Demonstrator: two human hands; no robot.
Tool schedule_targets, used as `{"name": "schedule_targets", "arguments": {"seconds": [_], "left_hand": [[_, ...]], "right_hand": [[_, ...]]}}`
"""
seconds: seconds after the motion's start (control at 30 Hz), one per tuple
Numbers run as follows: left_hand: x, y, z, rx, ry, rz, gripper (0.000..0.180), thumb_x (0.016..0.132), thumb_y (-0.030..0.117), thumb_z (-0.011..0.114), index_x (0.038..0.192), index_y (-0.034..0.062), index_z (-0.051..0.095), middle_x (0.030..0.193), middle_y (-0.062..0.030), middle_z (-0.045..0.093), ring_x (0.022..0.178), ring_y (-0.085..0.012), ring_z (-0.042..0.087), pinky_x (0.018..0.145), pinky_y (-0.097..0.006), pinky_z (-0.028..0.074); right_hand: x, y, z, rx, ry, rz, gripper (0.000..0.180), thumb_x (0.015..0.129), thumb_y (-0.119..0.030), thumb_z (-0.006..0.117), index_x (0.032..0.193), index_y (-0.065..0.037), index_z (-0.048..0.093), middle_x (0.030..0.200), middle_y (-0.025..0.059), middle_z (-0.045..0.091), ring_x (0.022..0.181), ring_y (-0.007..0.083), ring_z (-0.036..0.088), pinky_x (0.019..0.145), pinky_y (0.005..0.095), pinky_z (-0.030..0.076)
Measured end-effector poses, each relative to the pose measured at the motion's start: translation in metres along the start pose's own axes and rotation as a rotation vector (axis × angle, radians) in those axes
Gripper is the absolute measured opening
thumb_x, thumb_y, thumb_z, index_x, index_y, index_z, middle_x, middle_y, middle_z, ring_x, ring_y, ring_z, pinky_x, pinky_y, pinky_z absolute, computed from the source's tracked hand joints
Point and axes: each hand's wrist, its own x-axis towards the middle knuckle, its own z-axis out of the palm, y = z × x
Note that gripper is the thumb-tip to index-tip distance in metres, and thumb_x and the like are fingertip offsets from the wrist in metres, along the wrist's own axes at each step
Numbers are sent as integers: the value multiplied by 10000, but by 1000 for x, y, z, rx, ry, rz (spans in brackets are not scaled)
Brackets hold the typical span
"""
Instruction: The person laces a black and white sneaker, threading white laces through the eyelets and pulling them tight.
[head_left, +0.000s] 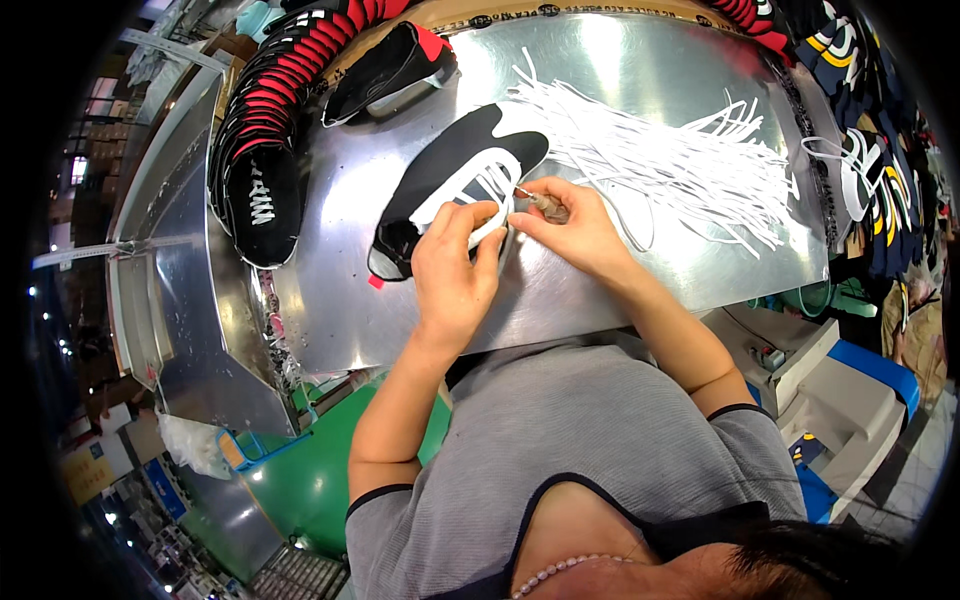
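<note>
Metal table [340, 310]; white laces [665, 165] toward two o'clock, black-and-white shoe upper [440, 170] toward twelve. Left hand [452, 270]: fingers pinched on upper's edge. Right hand [578, 232]: fingers closed round small metal-tipped tool [549, 208].

Smooth, glossy bare metal is noted for the surface [345, 310] beneath the fingers [472, 213]. At the fingers, matt black, cloth-like material is seen in the shoe upper [440, 165]. Matt white textile laces [680, 165] are observed to their right. Nearer the body, the shirt [590, 430] is made of matt, finely ribbed grey cloth.
</note>
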Motion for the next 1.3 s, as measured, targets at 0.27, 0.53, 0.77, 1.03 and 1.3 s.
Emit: {"name": "schedule_targets", "arguments": {"seconds": [0.27, 0.53, 0.77, 1.03, 1.3], "left_hand": [[-1, 9, -4, 113, -24, 68, 194, 809, 10, 692, 1000, 29, 664, 837, -108, 577, 714, -281, 588, 637, -379, 459], [9, 7, -22, 58, -106, -13, 248, 817, -31, 703, 1062, -13, 668, 852, -105, 588, 767, -217, 592, 685, -301, 466], [13, 17, -18, 92, -46, 124, 246, 795, -28, 694, 1032, 37, 691, 820, -81, 567, 700, -235, 577, 609, -351, 452], [11, 11, -23, 99, -63, 41, 269, 801, -51, 705, 1064, 3, 685, 834, -89, 570, 733, -191, 583, 644, -288, 461], [-5, -23, 8, 125, -405, -165, 264, 854, 156, 673, 1082, 21, 673, 950, -178, 671, 859, -382, 649, 757, -414, 518]], "right_hand": [[-4, 6, 9, 205, -12, 40, 178, 840, -165, 746, 912, -27, 661, 772, -35, 624, 720, 33, 546, 665, 206, 447], [-41, 14, -14, 541, -525, 270, 209, 907, -205, 668, 1047, -50, 669, 708, -72, 537, 556, -3, 389, 507, 168, 295], [-24, 9, 4, 1093, -554, 232, 270, 1003, -226, 557, 1175, -21, 597, 677, -47, 455, 482, 4, 302, 444, 172, 247], [-54, -2, -4, 583, -428, 115, 191, 984, -198, 596, 1063, -28, 632, 740, -21, 537, 605, 36, 450, 547, 181, 354], [-30, -9, -17, 170, -102, 31, 164, 932, -156, 663, 1035, -35, 705, 932, -16, 682, 771, 49, 573, 708, 188, 448]]}}
